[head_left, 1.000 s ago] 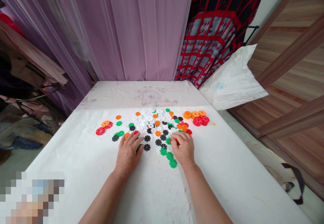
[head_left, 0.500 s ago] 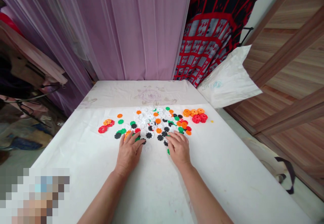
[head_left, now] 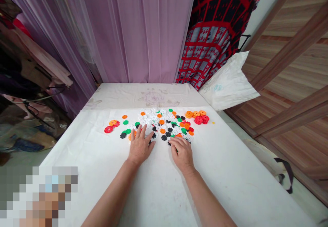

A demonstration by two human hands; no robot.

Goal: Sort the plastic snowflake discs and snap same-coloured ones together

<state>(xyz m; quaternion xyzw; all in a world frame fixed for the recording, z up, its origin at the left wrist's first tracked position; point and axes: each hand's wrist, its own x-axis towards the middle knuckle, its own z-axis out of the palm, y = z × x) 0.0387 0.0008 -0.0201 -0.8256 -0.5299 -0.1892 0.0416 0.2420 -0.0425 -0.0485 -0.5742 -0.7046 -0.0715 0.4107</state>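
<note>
A loose spread of small notched plastic discs, in white (head_left: 147,119), black (head_left: 164,137), green (head_left: 127,131), orange (head_left: 162,131) and red (head_left: 191,129), lies on the white-covered table. My left hand (head_left: 140,146) rests over the near left edge of the spread, fingers apart, covering some discs. Black discs show beside its thumb and fingers. At the near right edge, my right hand (head_left: 182,153) has its fingers curled, and a bit of a green disc shows between thumb and fingers. A black disc (head_left: 169,143) touches its fingertips.
Orange discs (head_left: 195,114) and red discs (head_left: 201,119) are stacked at the right, with a smaller red and orange group (head_left: 108,129) at the left. A white bag (head_left: 230,83) stands by the table's right edge. Behind hangs a purple curtain (head_left: 133,32).
My left hand has moved right and its fingers have spread. The green disc that lay beside my right thumb is now mostly hidden under that hand. The view has shifted slightly.
</note>
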